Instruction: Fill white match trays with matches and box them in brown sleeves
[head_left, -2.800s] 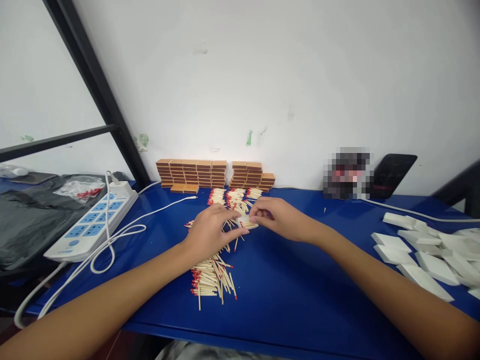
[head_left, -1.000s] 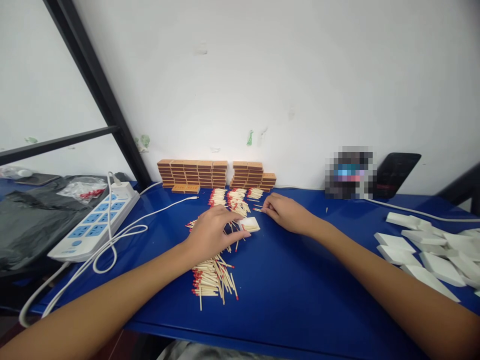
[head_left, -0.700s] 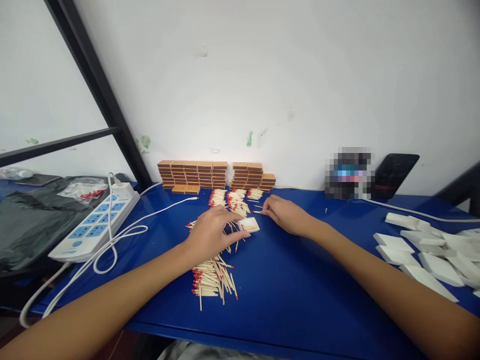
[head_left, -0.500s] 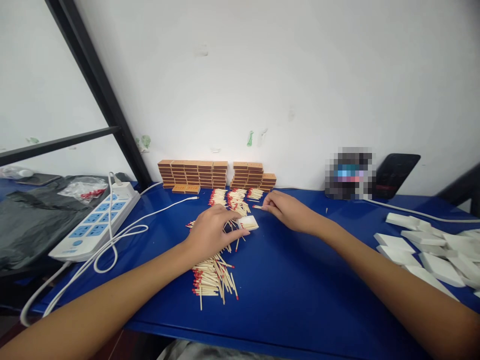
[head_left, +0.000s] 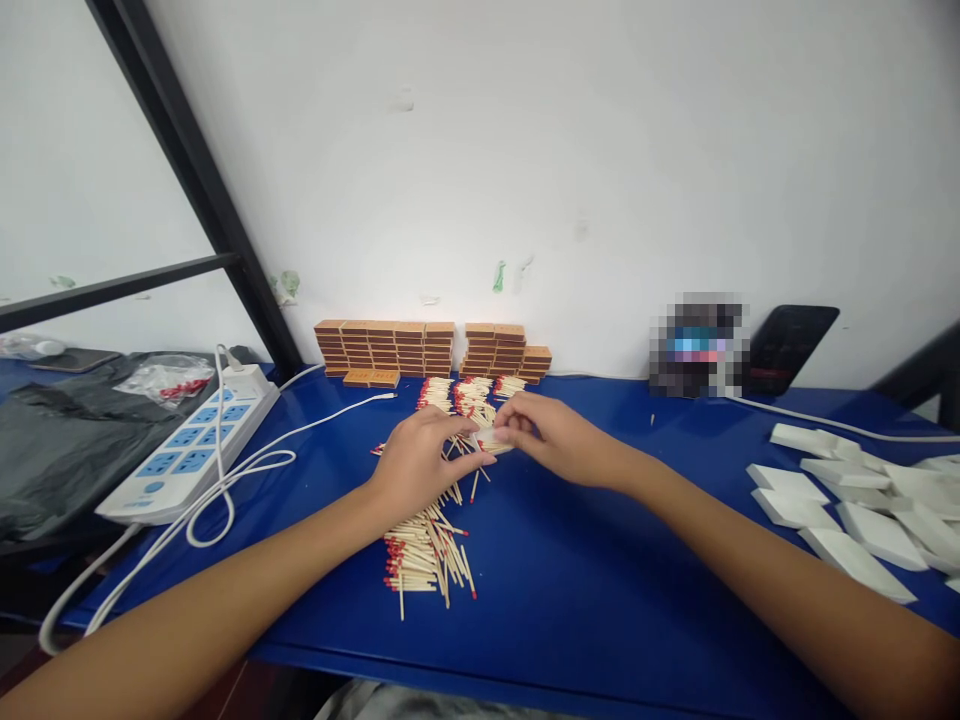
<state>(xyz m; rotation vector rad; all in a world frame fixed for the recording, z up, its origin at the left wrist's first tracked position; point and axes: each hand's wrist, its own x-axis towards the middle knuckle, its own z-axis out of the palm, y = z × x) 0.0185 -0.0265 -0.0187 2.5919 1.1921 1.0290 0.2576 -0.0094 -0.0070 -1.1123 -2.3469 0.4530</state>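
My left hand [head_left: 424,455] holds a small white matchbox tray [head_left: 486,435] by its left end, between thumb and fingers. Matchsticks lie inside the tray. Over its right part, the pinched fingers of my right hand [head_left: 551,435] have a matchstick in them, mostly hidden now by the fingers. Under and in front of my left hand spreads a loose pile of red-tipped matches [head_left: 420,555]. Behind the tray lie smaller heaps of matches [head_left: 472,393], partly covered by my hands.
Stacked brown matchboxes [head_left: 386,345] line the wall. On the right is a heap of white trays [head_left: 870,500], with a dark phone [head_left: 793,348] leaning behind. A power strip [head_left: 191,445] and white cables [head_left: 259,462] occupy the left of the blue table [head_left: 600,600].
My right hand has moved left with the matchstick, from beside the tray to over it. My left hand stays nearly still around the tray.
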